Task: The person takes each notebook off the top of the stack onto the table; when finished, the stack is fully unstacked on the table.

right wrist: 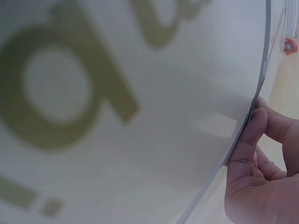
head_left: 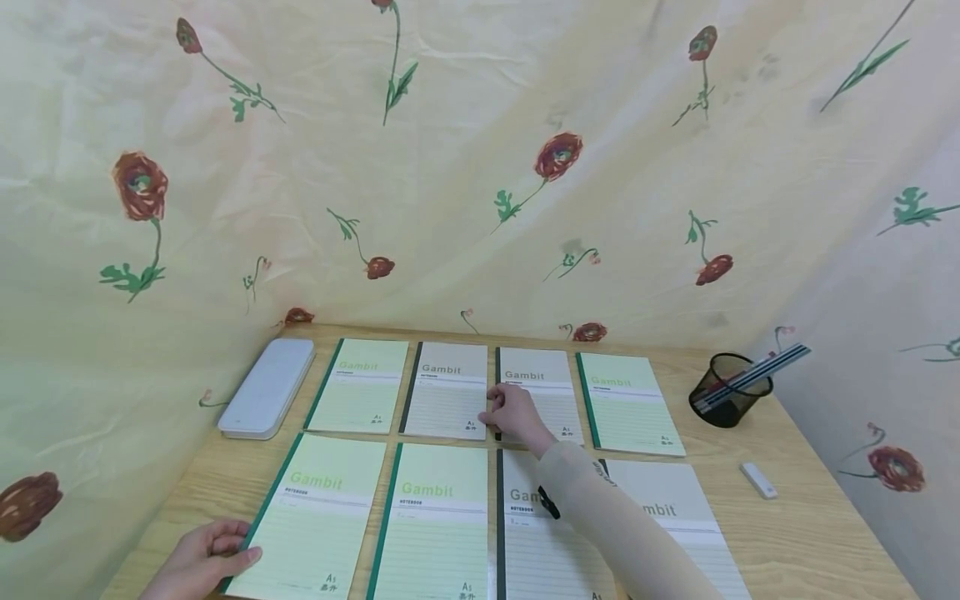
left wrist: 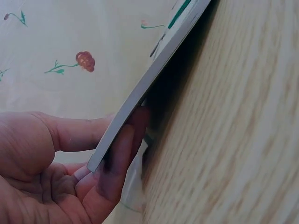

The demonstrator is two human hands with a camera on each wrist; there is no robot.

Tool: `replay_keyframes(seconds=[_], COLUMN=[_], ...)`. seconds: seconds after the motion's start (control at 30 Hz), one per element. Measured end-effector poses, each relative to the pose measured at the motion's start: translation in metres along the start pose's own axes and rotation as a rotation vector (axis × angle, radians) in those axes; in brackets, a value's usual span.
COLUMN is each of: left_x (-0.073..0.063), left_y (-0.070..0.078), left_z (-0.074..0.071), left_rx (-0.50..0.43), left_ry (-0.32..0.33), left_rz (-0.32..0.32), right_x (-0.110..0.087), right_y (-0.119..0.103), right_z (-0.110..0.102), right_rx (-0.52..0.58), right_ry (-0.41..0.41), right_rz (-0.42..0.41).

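Several Gambit notebooks lie in two rows. My left hand (head_left: 204, 557) pinches the lower left edge of the front-left green notebook (head_left: 318, 500). In the left wrist view the thumb is on one side of its thin edge (left wrist: 119, 121) and the fingers on the other, with that edge raised off the wood. My right hand (head_left: 519, 415) reaches across the front row, fingertips at the right edge of the second grey notebook (head_left: 446, 387) in the back row, beside the third grey notebook (head_left: 540, 367). In the right wrist view, thumb and fingers meet on a thin edge at right.
A white flat case (head_left: 268, 387) lies at the back left of the wooden table (head_left: 817, 508). To the right stand a black mesh pen holder (head_left: 727, 392) with striped pencils and a small white eraser (head_left: 758, 481). Flowered cloth (head_left: 450, 167) hangs behind and at both sides.
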State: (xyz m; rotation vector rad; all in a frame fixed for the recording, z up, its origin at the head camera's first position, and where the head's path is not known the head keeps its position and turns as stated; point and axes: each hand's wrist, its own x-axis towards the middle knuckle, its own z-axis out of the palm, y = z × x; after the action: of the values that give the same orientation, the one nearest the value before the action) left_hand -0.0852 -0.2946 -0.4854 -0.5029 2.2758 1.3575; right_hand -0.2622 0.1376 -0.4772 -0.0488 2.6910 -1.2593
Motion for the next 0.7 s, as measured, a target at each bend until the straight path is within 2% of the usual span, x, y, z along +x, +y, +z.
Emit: replay_keyframes(seconds=[0.27,0.7], left_x=[0.0021,0.0022], left_y=[-0.0036,-0.0047], left_z=[0.0013,0.0022], left_rx=[0.008,0.263], left_ry=[0.009,0.070], left_rz=[-0.012,0.049], right_x=[-0.0002,-0.0012], right_y=[-0.0002,-0.0013], right_z=[0.0005,0.0015], right_rx=[-0.001,-0.018], right_ry=[-0.004,0.009], right_rz=[0.002,-0.002])
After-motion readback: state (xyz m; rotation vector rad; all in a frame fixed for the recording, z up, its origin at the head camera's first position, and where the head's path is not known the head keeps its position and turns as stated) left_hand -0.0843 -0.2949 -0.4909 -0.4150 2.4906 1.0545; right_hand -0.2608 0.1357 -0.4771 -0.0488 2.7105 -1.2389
